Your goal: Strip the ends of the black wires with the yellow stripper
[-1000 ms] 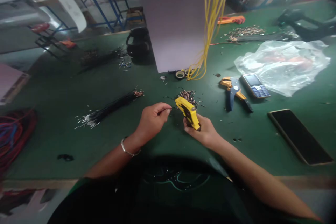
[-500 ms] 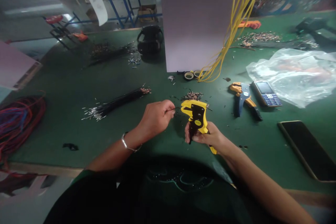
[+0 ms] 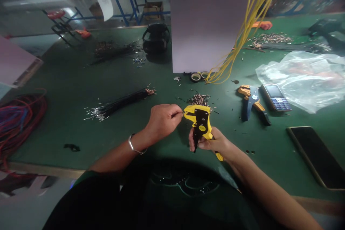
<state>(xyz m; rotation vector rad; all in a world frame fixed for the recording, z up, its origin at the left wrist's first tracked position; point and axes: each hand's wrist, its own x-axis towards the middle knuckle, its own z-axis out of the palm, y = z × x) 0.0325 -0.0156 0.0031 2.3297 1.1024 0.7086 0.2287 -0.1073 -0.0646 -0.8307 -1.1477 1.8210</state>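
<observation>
My left hand [image 3: 165, 121] pinches a thin black wire, its fingertips close to the jaws of a yellow and black wire stripper [image 3: 201, 124]. Wrapped round the stripper's handles is my right hand [image 3: 210, 140], which holds the tool upright with its jaws pointing left. Just beyond the tool lies a pile of short black offcuts with copper ends [image 3: 198, 99]. A bundle of black wires [image 3: 122, 103] rests to the left of my hands, with silvery ends at the left and copper ends at the right.
A blue and orange stripper [image 3: 252, 102], a keypad phone [image 3: 276, 97] and a black smartphone [image 3: 318, 156] lie at the right, near a clear plastic bag [image 3: 309, 79]. Yellow wires [image 3: 237, 48] hang beside a pale panel [image 3: 206, 21]. Red and blue cable coils [image 3: 20, 124] sit at far left.
My left fingers have moved right, up to the stripper's jaws, with the wire. Less of the wire shows between fingers and tool. The whole view has shifted slightly.
</observation>
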